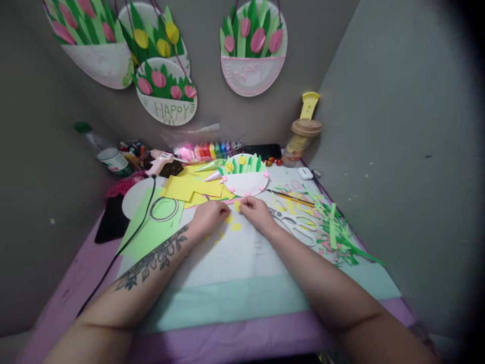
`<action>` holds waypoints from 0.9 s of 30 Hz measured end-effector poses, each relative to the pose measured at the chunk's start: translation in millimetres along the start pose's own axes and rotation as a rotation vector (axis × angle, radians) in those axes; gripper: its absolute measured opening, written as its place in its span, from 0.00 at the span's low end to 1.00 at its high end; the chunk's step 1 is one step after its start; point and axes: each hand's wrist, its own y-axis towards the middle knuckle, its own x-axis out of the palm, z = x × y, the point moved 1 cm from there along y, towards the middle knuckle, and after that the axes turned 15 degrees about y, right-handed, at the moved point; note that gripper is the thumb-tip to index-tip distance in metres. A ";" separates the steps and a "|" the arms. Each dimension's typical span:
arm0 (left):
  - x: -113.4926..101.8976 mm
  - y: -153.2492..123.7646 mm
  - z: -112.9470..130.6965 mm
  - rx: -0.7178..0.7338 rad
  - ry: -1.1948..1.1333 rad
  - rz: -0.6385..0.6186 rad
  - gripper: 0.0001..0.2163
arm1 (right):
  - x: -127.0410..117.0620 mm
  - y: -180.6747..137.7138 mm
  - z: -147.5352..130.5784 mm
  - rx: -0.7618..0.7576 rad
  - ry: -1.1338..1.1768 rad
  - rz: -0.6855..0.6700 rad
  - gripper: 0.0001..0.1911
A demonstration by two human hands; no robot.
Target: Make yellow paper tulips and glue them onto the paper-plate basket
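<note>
My left hand (209,215) and my right hand (256,212) rest close together on a white sheet (242,253) at the table's middle. Both have fingers curled in a pinch around a small yellow paper piece (237,205) held between them. More small yellow paper shapes (235,227) lie on the sheet just below my fingers. Directly behind my hands stands a paper plate craft (245,178) with green leaves and small pink flowers along its rim.
White scissors (295,223) and green paper scraps (337,235) lie to the right. Yellow sheets (191,188), a green sheet (149,230), a glue gun (161,162) with black cord and a paint set (212,150) sit left and behind. Flower plates (253,48) hang on the wall.
</note>
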 end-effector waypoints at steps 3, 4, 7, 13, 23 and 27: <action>1.9 -3.4 4.3 -0.081 -0.166 0.063 0.11 | 1.4 -1.9 -2.2 -0.031 0.009 -0.014 0.06; 3.1 -4.6 6.4 -0.118 -0.269 0.091 0.11 | 2.4 -3.0 -3.7 -0.043 0.010 -0.022 0.06; 8.3 -6.5 13.0 -0.215 -0.571 0.156 0.11 | 5.1 -7.4 -9.1 -0.094 -0.020 -0.040 0.07; 17.2 -4.5 18.6 -0.261 -0.775 0.222 0.11 | 5.4 -10.3 -12.2 -0.038 0.066 -0.037 0.13; 24.8 -5.7 18.0 -0.314 -0.995 0.270 0.12 | 7.0 -5.6 -12.1 0.035 0.192 -0.179 0.13; 26.9 -6.6 19.2 -0.338 -1.070 0.246 0.13 | 9.5 -6.8 -10.6 -0.038 0.185 -0.137 0.12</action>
